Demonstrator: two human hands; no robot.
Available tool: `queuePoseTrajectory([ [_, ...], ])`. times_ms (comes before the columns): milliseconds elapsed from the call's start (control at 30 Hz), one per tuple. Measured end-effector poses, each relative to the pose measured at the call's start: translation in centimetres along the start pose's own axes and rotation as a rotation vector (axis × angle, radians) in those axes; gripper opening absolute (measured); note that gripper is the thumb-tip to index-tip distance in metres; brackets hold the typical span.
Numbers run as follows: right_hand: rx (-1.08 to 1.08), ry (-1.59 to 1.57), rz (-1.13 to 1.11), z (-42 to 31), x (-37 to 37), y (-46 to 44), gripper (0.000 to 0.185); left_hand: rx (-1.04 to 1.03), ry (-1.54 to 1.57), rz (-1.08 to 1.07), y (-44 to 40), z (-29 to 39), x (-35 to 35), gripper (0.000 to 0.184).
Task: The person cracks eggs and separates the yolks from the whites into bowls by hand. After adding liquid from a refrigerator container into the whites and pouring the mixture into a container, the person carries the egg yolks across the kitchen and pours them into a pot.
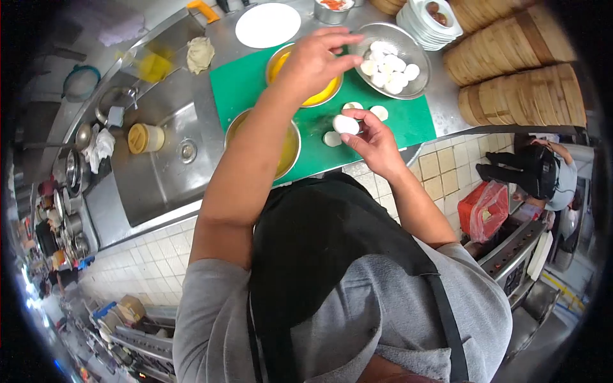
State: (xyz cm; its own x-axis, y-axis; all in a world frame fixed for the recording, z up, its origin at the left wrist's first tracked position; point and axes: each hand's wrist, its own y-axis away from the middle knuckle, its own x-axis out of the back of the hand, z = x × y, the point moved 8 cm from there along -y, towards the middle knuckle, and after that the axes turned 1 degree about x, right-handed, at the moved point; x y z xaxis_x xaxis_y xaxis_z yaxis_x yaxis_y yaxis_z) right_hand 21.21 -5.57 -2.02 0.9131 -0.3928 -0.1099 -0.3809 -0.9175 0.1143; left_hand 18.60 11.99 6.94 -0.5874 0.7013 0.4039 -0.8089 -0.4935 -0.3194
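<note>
A person's right hand (377, 145) pinches a smooth, white, egg-shaped piece (345, 125) above a green rectangular cutting board (239, 89). The left hand (316, 62), fingers parted, seemingly empty, reaches to a silver mesh strainer (419, 59). A loose fingertip grip could drop the slick piece.

The counter (448, 105) is gray, shiny metal. A deep metal sink (150, 198) is set in its left side, with a bent tap (132, 96) at the edge. Tall stacks of round wooden baskets (520, 102) stand at its right end. The floor (137, 262) has pale, square tiles. Off to the right are a red bin (474, 214) with a clear bag, a long stove (511, 258) and a person (562, 182) in dark pants. Far left, bright white lights (29, 287) shine near many pots (73, 223).
</note>
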Motion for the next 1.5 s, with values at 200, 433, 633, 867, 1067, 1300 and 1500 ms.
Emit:
queuePoseTrajectory([
  [200, 0.460, 0.547, -0.071, -3.9, -4.7, -1.4, 0.041, 0.372, -0.410, 0.310, 11.9, -4.4, 11.5, 0.028],
  [433, 0.695, 0.739, -0.208, -4.0, -8.6, -2.4, 0.040, 0.646, -0.453, 0.281, 21.8, -9.5, 13.6, 0.022],
  [633, 0.683, 0.784, -0.219, -4.6, -9.9, -2.4, 0.039, 0.624, -0.408, 0.275, 22.6, -9.9, 13.4, 0.027],
  [867, 0.372, 0.606, -0.233, -3.1, -9.9, -4.4, 0.038, 0.418, -0.431, 0.352, 21.1, -5.9, 12.7, 0.036],
  [1067, -0.262, 0.115, -0.337, 0.7, -11.7, -6.2, 0.032, 0.203, -0.014, 0.121, 18.7, -3.9, 8.5, 0.043],
  [1300, -0.307, 0.030, -0.339, 1.9, -12.6, -6.5, 0.030, 0.335, 0.158, 0.168, 19.6, -6.2, 7.7, 0.038],
  [1500, 0.040, 0.416, -0.377, 0.8, -13.3, -6.4, 0.036, 0.439, 0.014, 0.269, 20.5, -6.8, 7.5, 0.034],
])
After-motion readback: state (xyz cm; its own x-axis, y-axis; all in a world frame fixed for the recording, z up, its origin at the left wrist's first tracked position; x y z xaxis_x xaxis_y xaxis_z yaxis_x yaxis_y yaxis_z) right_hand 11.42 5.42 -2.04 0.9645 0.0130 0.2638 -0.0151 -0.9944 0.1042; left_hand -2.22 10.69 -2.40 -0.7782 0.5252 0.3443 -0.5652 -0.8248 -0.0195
